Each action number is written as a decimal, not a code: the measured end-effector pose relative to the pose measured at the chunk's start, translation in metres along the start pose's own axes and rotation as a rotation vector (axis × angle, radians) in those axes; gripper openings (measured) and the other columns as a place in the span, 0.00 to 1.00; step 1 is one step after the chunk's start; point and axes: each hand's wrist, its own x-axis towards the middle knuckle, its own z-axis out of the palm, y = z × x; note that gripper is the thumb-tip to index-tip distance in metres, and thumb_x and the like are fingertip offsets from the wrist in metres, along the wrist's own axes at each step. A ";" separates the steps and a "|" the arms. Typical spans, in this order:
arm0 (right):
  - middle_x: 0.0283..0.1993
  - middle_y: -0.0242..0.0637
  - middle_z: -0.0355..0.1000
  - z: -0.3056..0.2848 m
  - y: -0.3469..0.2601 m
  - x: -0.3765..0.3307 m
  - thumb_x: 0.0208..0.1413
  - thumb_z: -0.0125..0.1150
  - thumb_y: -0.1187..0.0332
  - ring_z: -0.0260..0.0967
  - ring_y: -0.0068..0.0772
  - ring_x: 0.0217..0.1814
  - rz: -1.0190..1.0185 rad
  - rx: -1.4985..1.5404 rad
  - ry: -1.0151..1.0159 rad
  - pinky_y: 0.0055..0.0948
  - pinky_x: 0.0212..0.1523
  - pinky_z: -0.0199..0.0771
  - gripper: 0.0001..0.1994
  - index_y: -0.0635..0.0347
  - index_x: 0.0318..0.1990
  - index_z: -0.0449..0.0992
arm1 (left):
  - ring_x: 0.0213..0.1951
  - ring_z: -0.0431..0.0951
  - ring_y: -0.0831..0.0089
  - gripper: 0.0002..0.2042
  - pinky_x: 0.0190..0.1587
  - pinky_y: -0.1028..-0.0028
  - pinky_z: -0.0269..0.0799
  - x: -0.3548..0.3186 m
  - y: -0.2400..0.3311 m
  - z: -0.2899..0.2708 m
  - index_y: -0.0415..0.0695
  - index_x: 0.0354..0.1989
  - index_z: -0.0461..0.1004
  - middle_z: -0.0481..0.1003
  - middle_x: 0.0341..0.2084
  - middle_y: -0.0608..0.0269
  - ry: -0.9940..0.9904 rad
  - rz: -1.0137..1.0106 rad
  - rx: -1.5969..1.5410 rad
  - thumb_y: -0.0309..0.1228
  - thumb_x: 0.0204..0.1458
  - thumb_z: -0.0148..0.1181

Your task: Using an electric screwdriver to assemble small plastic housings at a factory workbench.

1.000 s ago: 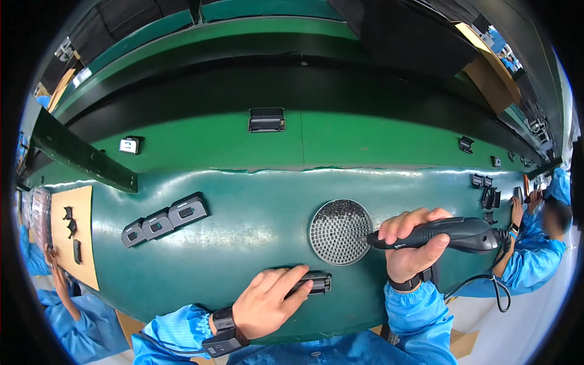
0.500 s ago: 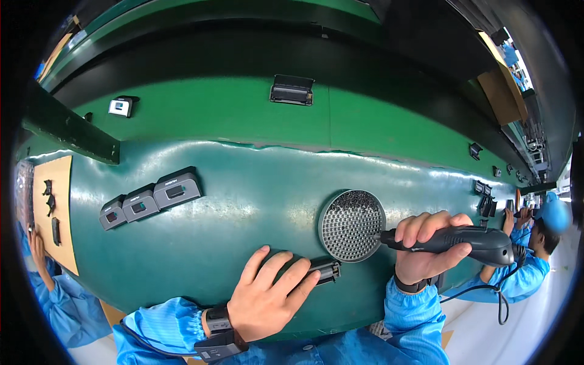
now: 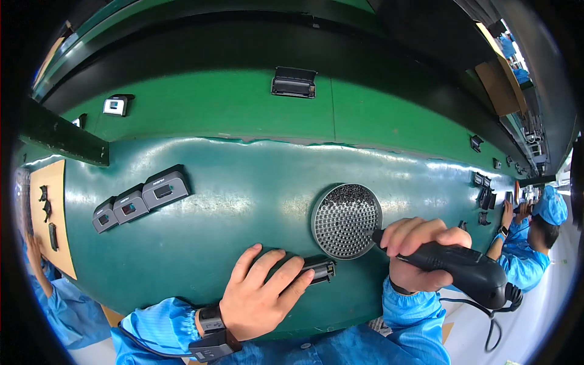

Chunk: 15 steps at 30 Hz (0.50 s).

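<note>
Screwdriver tip (image 3: pixel 378 236) at edge of tray (image 3: pixel 342 257)

Black corded tool (image 3: pixel 465 267) now more slanted in right hand (image 3: pixel 421 238).

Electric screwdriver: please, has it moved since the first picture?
Yes: judged against the round perforated tray, the electric screwdriver has swung its cord end toward the person, while its tip remains by the tray's right side.
</note>
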 end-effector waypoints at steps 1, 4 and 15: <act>0.28 0.41 0.69 0.002 -0.002 -0.002 0.60 0.60 0.38 0.69 0.36 0.21 -0.012 0.012 0.033 0.37 0.22 0.75 0.30 0.53 0.53 0.61 | 0.50 0.75 0.60 0.16 0.59 0.49 0.68 -0.002 -0.001 0.001 0.53 0.46 0.84 0.76 0.47 0.65 0.002 -0.002 0.002 0.31 0.45 0.67; 0.30 0.39 0.68 0.006 -0.024 -0.011 0.64 0.56 0.39 0.67 0.33 0.20 -0.002 0.149 0.166 0.35 0.17 0.72 0.27 0.51 0.54 0.62 | 0.50 0.75 0.60 0.16 0.59 0.49 0.68 -0.005 -0.004 0.005 0.53 0.45 0.84 0.76 0.47 0.65 0.002 -0.015 -0.004 0.31 0.45 0.67; 0.23 0.39 0.68 0.039 -0.007 -0.049 0.66 0.59 0.47 0.67 0.31 0.16 -0.043 0.193 -0.053 0.30 0.13 0.75 0.24 0.58 0.49 0.59 | 0.51 0.74 0.61 0.15 0.59 0.50 0.69 -0.011 -0.017 0.018 0.53 0.44 0.86 0.76 0.47 0.66 0.012 -0.028 0.004 0.33 0.45 0.66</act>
